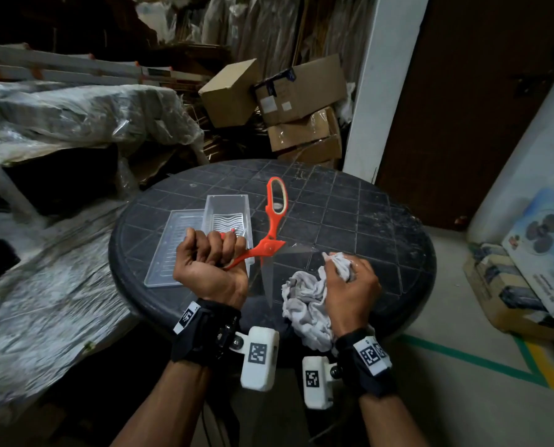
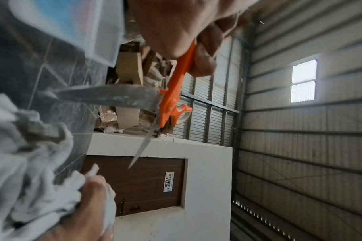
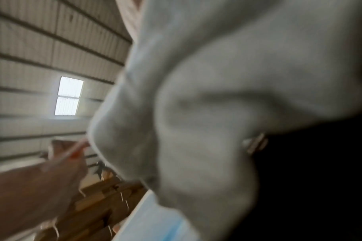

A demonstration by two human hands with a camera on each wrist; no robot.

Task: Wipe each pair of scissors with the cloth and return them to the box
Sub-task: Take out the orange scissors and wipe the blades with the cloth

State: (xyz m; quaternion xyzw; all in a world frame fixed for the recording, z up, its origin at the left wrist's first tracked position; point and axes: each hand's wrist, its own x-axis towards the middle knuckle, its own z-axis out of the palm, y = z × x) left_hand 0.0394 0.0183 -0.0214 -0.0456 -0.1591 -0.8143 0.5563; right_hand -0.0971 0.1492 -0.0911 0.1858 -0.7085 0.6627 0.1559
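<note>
Nearest the lens, I log the crumpled pale grey cloth filling most of the right wrist view, blurred; the fingers behind it are hidden there. In the head view the right hand has its fingers curled round a bunch of that cloth, the rest trailing onto the round dark plastic table with a diamond grid and over its near edge.

The left hand is a closed fist round one handle loop of the orange-handled scissors with grey steel blades; that loop is hidden inside the fist. The scissors are wide open, held above the table: the free handle points away, one blade points toward the cloth, the other toward me. Blade tips are faint in the head view; the left wrist view shows dull, smudged steel. I cannot tell whether cloth touches blade.

The clear rectangular plastic box with a ribbed floor sits behind the left fist, its near end cut off by the hand. The clear flat lid lies just beside it, to the left.
</note>
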